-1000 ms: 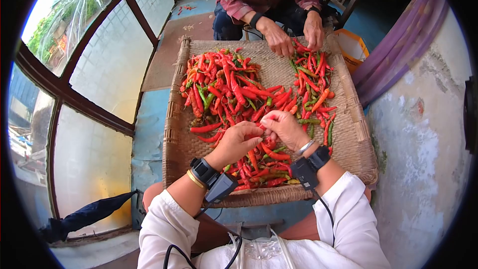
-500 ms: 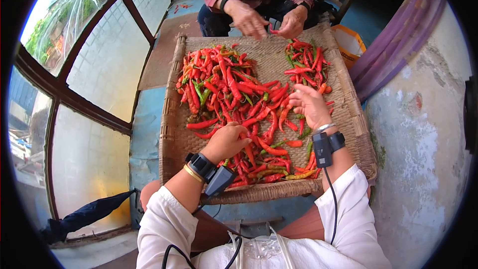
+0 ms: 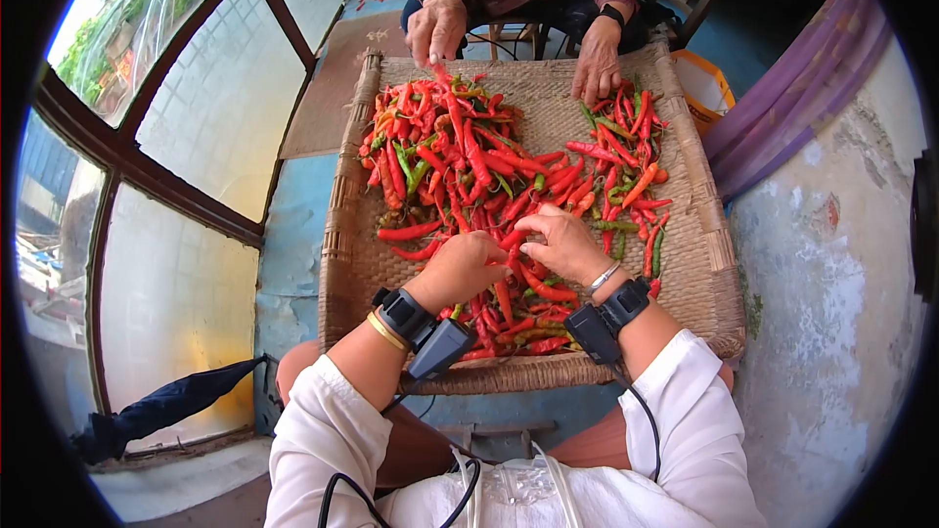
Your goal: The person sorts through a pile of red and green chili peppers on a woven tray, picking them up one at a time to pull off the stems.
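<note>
A large pile of red chili peppers (image 3: 465, 152), with a few green and orange ones, lies on a woven mat tray (image 3: 548, 78). My left hand (image 3: 458, 269) is over the near part of the pile, fingers closed in a pinch around a red chili pepper that they mostly hide. Close beside it on the right, my right hand (image 3: 565, 242) has its fingers curled inward over the peppers. What its fingertips grip, if anything, is hidden. Along the tray's right side lies a smaller group of red and green peppers (image 3: 626, 152).
Across the tray sits another person; one hand (image 3: 437, 24) touches the large pile, the other (image 3: 597, 64) the right group. A yellow-rimmed bucket (image 3: 699, 88) and a purple curtain (image 3: 797, 103) stand right. Windows (image 3: 186, 186) and a folded umbrella (image 3: 181, 406) are left.
My right hand has moved left and down from the right group to beside my left hand. The other person's hands have separated, one to each pile. The view has shifted slightly.
</note>
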### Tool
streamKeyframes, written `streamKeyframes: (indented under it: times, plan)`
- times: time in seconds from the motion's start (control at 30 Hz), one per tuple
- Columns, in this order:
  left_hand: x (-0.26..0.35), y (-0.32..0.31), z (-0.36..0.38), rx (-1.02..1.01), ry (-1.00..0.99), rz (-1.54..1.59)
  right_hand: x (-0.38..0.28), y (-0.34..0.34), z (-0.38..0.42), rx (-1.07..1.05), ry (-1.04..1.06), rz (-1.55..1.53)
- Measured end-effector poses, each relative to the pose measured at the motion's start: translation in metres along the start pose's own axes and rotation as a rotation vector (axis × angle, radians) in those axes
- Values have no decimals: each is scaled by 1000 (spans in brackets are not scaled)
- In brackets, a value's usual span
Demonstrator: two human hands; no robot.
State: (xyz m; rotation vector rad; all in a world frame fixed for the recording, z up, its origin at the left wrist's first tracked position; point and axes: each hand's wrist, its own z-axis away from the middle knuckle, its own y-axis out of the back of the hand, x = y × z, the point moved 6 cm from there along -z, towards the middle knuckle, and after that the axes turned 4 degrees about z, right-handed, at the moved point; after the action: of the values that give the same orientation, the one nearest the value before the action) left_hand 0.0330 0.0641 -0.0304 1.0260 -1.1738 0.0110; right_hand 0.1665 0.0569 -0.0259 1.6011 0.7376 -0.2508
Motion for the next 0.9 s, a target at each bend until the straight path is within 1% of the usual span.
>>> streamKeyframes:
  times: [0.03,0.07,0.13,0.17,0.23,0.27,0.3,0.37,0.43,0.47,0.5,0.53,0.57,0.63,0.67,0.73,0.77,0.83,0.87,0.9]
  plan:
    - [1,2,-1,34,-24,61,-7,8,1,128,105,147]
    - [3,4,-1,33,-24,62,-6,9,1,127,103,147]
    - [9,7,-1,-35,-8,69,-10,16,1,202,196,265]
    - [11,11,-1,-36,-8,69,-10,21,0,202,195,265]
    - [10,18,-2,-7,26,121,11,0,1,-326,-193,-319]
    - [12,20,-3,-7,27,121,9,2,2,-290,-108,-322]
    - [15,23,-3,20,5,143,9,4,3,-292,-110,-323]
    - [18,25,-3,49,-18,167,14,3,7,-381,-344,-658]
    - [20,29,-3,108,-26,218,13,11,5,-351,-327,-716]
    - [21,29,-2,109,-26,219,19,13,6,-345,-364,-771]
    - [20,31,-1,111,32,251,25,15,6,-338,-401,-825]
    - [18,31,1,112,90,283,31,20,5,-326,-380,-775]
    - [19,33,1,113,91,283,36,25,4,-327,-380,-776]
    - [17,37,0,135,123,85,54,49,3,-14,-476,-755]
    - [15,35,1,133,124,87,57,52,3,-14,-478,-755]
    - [11,25,0,94,102,43,74,63,12,300,-682,-1031]
    - [9,22,0,94,100,43,76,62,13,302,-682,-1030]
    - [5,13,1,4,112,5,83,48,13,0,-727,-429]
    - [6,12,1,5,111,4,78,37,9,-178,-563,-136]
    - [7,11,1,-9,90,-2,54,32,7,-252,-357,-4]
